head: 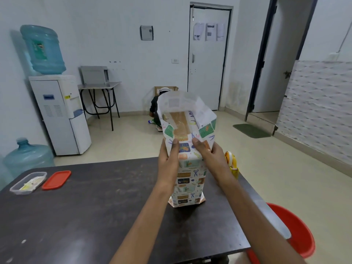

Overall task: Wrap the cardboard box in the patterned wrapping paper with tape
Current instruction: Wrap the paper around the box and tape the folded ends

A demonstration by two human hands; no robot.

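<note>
— Two-handed, clasping the tall brown cardboard box (180,124) and standing it on end on the dark scuffed wooden table (95,206). Curling the left hand (168,159) round the box's left side and the right hand (206,155) round its right side, pressing with both thumbs on the near face just under the box's top.

— Pointing the long axis which way?

— Straight up. Wearing the white patterned wrapping paper (187,180) as a sleeve, looking folded shut at the foot, gaping open as a collar above the box's top, showing bare cardboard inside.

— Heading for which move, at a guess?

— Probably folding that collar down over the box's top, near flap first, pushing away from the thumbs. Sitting equally close on either side, so favouring neither hand.

— Needing tape afterwards?

— Likely. Finding the yellow plastic tape dispenser (231,161) just right of the box, behind the right wrist, so probably reaching with the right hand while steadying with the left.

— Having room enough?

— Plenty left of the box, with only the clear rectangular plastic tub (28,182) and the flat red plastic lid (56,179) lying well apart on that side. Less behind and right of the box, nearing the table's edges there. Risking a topple too, balancing so tall on so narrow a foot.
</note>
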